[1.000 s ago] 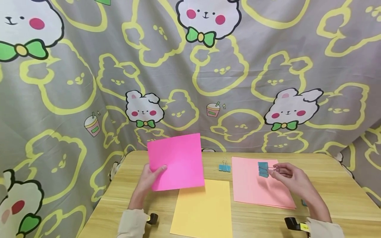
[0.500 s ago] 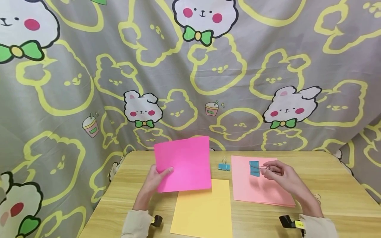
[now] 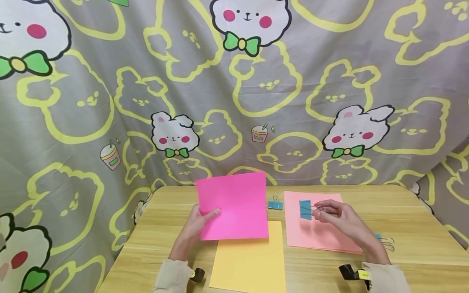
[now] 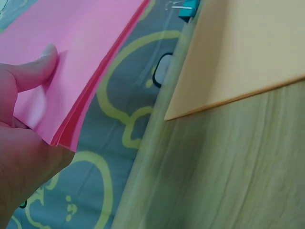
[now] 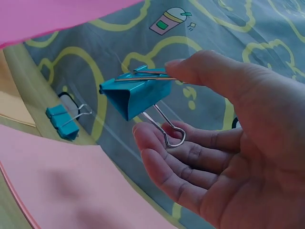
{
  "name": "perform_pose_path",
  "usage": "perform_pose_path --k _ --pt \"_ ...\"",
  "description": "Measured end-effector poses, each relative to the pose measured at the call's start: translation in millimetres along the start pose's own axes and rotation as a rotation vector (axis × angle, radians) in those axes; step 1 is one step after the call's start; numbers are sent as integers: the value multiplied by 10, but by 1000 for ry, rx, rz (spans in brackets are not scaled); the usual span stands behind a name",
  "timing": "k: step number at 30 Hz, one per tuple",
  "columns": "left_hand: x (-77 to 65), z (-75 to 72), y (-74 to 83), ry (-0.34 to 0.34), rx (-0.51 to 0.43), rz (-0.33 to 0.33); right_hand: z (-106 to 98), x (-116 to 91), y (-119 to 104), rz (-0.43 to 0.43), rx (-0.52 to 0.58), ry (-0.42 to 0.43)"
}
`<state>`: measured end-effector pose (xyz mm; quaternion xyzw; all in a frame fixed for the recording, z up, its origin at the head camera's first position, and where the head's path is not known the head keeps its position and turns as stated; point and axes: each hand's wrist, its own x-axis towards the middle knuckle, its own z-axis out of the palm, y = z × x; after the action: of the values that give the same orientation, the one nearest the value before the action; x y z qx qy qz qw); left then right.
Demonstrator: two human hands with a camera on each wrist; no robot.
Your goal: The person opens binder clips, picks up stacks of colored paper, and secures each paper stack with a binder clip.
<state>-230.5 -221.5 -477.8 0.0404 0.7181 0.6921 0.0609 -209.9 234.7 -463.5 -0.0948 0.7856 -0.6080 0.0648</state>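
My left hand [image 3: 196, 226] pinches a stack of bright pink paper [image 3: 234, 205] by its left side, thumb on the front. In the left wrist view several sheets show at the stack's edge [image 4: 90, 81]. The stack is tilted up above the yellow paper [image 3: 250, 264]. My right hand [image 3: 338, 213] holds a blue binder clip [image 3: 305, 210] by its wire handles, over the light pink paper [image 3: 322, 236]. In the right wrist view the thumb lies on one handle and the fingers are at the other [image 5: 176, 138]. The clip is apart from the pink stack.
A second blue binder clip [image 3: 275, 205] lies on the wooden table [image 3: 165, 211] between the paper stacks, near the back edge. Another blue clip [image 3: 379, 237] lies right of the light pink paper, partly behind my right forearm. A patterned curtain [image 3: 227, 101] hangs behind the table.
The pink stack in my left hand has moved right and slightly down. My right hand has moved left with the binder clip, bringing the two closer. The clip by my right forearm shows more now.
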Motion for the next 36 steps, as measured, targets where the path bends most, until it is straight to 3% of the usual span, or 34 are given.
perform_pose_path --k 15,24,36 --pt "-5 228 -39 -105 -12 -28 98 65 21 -53 36 -71" --pt "1 320 -73 -132 -30 -7 144 70 11 -104 62 -179" --pt "-13 372 -81 -161 -54 -1 230 97 8 -117 55 -163"
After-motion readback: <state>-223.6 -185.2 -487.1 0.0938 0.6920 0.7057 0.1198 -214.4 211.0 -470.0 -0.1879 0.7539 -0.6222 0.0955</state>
